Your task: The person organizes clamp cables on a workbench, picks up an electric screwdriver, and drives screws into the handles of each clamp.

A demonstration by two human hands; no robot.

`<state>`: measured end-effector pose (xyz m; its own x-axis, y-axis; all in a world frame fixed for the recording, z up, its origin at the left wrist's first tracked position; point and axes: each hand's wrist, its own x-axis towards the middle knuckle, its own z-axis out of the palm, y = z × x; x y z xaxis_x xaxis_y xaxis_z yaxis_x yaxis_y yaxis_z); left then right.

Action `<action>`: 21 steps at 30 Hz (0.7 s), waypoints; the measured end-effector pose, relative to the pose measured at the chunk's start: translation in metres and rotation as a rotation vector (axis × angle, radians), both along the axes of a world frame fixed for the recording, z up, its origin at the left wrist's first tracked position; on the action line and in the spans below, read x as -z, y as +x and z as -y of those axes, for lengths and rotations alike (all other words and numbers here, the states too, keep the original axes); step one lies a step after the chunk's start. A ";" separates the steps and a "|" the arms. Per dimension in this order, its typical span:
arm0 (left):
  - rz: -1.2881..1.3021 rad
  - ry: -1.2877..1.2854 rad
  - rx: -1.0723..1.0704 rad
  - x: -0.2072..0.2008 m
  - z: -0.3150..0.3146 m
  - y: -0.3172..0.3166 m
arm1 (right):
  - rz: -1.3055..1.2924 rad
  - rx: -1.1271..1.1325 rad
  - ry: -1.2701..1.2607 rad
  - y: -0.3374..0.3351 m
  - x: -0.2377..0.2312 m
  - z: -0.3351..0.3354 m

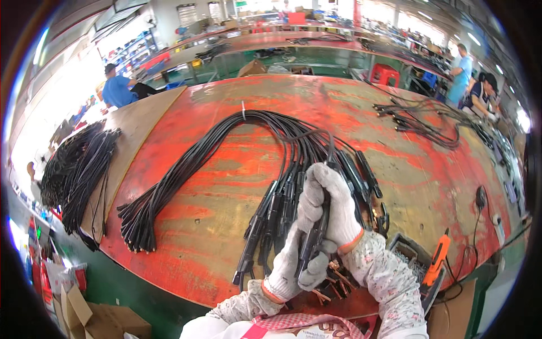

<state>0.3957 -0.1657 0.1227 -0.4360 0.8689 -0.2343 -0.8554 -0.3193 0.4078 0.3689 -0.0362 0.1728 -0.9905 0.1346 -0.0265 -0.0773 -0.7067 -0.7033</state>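
Large brown lettering (339,327) is borne by the white apron (299,332) at the near edge of the table (192,226), partly cut off. Smaller print (318,334) beside it cannot be read.

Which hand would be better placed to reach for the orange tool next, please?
Probably the right hand: it is nearer the orange tool; the left hand is farther left. Both hold a black cable part.

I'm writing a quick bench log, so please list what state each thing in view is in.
Left hand: gloved, closed around the black part
Right hand: gloved, closed around the black part
Black part: held between both hands
Cable bundle: tied near its bend, ends fanned out
Tabletop: red surface, worn in patches
Orange tool: unheld, tilted
Cardboard box: flaps open
Red stool: upright, unoccupied
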 end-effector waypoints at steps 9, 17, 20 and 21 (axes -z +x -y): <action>-0.118 -0.434 -0.447 0.019 -0.042 0.006 | 0.114 0.305 0.228 0.009 -0.007 -0.021; -1.084 -0.860 -0.211 0.016 -0.042 0.031 | 0.312 0.542 0.814 0.032 0.007 -0.059; -0.979 -0.744 -0.033 0.021 -0.033 0.024 | 0.242 0.770 1.553 0.100 0.024 -0.083; -0.977 -0.765 -0.042 0.018 -0.022 0.017 | 0.243 0.808 1.805 0.122 0.018 -0.092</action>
